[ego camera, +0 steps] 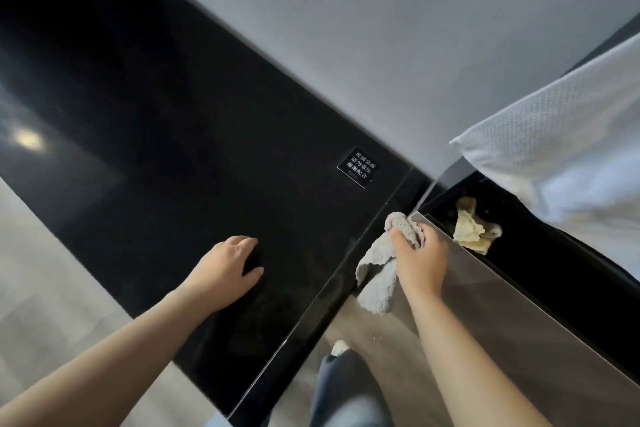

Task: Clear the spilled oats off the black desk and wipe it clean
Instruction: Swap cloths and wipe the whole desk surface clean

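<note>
Black desk, big and shiny, stretching from 10 o'clock down to 6 o'clock. Left hand lying on its top a bit toward 7 o'clock from the middle, fingers loose and a little bent, holding nothing. Right hand at 3 o'clock of the left one, just past the desk's edge, squeezing a grey cloth: part bunched in the fingers, the rest hanging down. Under that hand, a metal bin, dark inside, with a crumpled yellow rag in it. Small black sign with white writing on the desk, at 11 o'clock of the right hand. White towel at 2 o'clock.
</note>
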`<state>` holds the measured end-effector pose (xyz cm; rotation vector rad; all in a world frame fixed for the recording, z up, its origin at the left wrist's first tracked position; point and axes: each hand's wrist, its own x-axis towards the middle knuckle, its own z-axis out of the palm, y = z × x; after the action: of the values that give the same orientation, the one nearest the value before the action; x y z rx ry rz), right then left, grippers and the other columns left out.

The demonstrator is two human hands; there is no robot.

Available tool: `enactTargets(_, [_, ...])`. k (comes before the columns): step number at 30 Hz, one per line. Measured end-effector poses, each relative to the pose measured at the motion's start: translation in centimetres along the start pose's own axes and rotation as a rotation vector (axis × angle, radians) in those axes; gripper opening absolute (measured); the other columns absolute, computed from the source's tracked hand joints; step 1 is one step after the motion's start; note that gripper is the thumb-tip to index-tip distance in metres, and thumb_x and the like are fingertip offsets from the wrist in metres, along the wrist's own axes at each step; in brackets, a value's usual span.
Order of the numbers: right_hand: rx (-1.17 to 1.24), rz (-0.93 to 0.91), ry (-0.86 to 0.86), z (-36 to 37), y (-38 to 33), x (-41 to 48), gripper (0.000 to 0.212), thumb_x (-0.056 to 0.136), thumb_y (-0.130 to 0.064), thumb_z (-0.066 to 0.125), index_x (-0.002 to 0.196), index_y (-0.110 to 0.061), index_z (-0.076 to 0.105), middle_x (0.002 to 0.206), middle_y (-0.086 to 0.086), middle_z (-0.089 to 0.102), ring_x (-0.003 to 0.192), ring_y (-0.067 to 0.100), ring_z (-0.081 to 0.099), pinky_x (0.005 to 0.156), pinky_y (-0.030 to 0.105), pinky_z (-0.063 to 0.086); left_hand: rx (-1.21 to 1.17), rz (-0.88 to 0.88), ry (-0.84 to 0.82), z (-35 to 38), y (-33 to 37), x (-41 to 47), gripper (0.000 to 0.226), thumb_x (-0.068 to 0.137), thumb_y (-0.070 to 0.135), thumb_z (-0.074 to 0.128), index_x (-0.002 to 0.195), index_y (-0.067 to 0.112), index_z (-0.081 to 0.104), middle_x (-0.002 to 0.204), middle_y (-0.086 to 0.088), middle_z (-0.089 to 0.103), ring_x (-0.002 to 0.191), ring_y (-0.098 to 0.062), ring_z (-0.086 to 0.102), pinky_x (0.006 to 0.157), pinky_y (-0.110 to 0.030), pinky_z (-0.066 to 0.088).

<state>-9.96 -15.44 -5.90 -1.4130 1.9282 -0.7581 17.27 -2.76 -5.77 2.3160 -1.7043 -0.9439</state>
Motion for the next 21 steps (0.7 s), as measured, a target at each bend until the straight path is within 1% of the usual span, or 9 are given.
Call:
enactTargets(2, [0.013,0.008,0.02,0.9,-0.5,0.7,0.031,0.082,-0.025,0.069,0.109,-0.012,0.062,0.101,0.002,0.063,0.096,0.02,0.057,0.083,0.032,0.045,0.023,0.044,-0.012,-0.3,-0.1,1.6,0.062,0.092,0.042,0.054,0.145,0.016,0.036,0.15,0.001,0.035,0.135,-0.018,0.037,0.107,-0.026,0.034])
enactTargets(4, [-0.005,0.022,0.05,1.8,-0.9,1.7,0.034,0.085,-0.022,0.067,0.115,-0.01,0.059,0.105,0.002,0.063,0.096,0.02,0.057,0.08,0.028,0.041,0.055,0.084,-0.005,-0.6,-0.1,3.3,0.064,0.093,0.043,0.052,0.147,0.017,0.032,0.153,0.001,0.03,0.14,-0.018,0.029,0.111,-0.025,0.027])
enactTargets(8, [-0.098,0.006,0.11,4.1,-1.0,4.9,0.028,0.09,-0.019,0.061,0.117,-0.012,0.057,0.104,0.009,0.067,0.096,0.031,0.061,0.074,0.031,0.043,0.083,0.122,0.034,-0.7,0.3,6.8,0.066,0.094,0.046,0.049,0.15,0.018,0.027,0.157,0.001,0.021,0.144,-0.017,0.018,0.115,-0.027,0.018])
enactTargets(11, [-0.14,-0.057,0.113,6.1,-1.5,8.2,0.019,0.092,-0.016,0.058,0.11,-0.012,0.061,0.104,0.01,0.067,0.098,0.03,0.06,0.076,0.029,0.041,0.089,0.146,0.038,-0.3,0.9,9.7,0.067,0.095,0.046,0.046,0.151,0.018,0.023,0.159,0.0,0.013,0.147,-0.018,0.009,0.117,-0.028,0.009])
enactTargets(13, [-0.147,-0.068,0.152,7.3,-2.0,10.7,0.02,0.092,-0.013,0.058,0.111,-0.008,0.063,0.112,0.011,0.065,0.105,0.029,0.057,0.081,0.026,0.037,0.105,0.169,0.044,-0.1,1.3,11.7,0.067,0.096,0.046,0.045,0.151,0.017,0.021,0.16,-0.001,0.009,0.148,-0.018,0.004,0.117,-0.028,0.004])
enactTargets(15, [-0.131,-0.105,0.199,8.4,-2.3,13.0,0.024,0.093,-0.013,0.059,0.115,-0.005,0.062,0.118,0.013,0.062,0.111,0.028,0.055,0.089,0.024,0.037,0.125,0.2,0.077,0.2,1.6,13.9,0.066,0.096,0.045,0.044,0.151,0.016,0.021,0.16,-0.002,0.007,0.148,-0.018,0.0,0.116,-0.028,-0.002])
enactTargets(16, [-0.142,-0.124,0.225,8.8,-2.3,14.3,0.026,0.092,-0.014,0.06,0.116,-0.004,0.062,0.118,0.014,0.062,0.112,0.03,0.054,0.092,0.026,0.038,0.14,0.218,0.092,0.3,1.6,14.9,0.066,0.096,0.045,0.044,0.151,0.015,0.022,0.16,-0.002,0.007,0.148,-0.018,0.0,0.116,-0.028,-0.005])
enactTargets(18, [-0.23,-0.133,0.255,9.4,-1.9,16.7,0.03,0.091,-0.019,0.062,0.116,-0.003,0.063,0.115,0.017,0.064,0.11,0.035,0.051,0.091,0.036,0.04,0.169,0.237,0.119,0.4,1.7,17.0,0.066,0.096,0.043,0.047,0.15,0.014,0.025,0.16,-0.004,0.008,0.148,-0.02,0.001,0.115,-0.029,-0.008])
enactTargets(21, [-0.367,-0.144,0.193,10.5,-0.6,18.9,0.031,0.089,-0.025,0.065,0.114,-0.007,0.066,0.11,0.018,0.063,0.106,0.04,0.049,0.084,0.045,0.042,0.229,0.25,0.132,0.9,1.6,19.7,0.066,0.094,0.043,0.05,0.149,0.012,0.029,0.159,-0.007,0.013,0.148,-0.023,0.005,0.118,-0.036,-0.003])
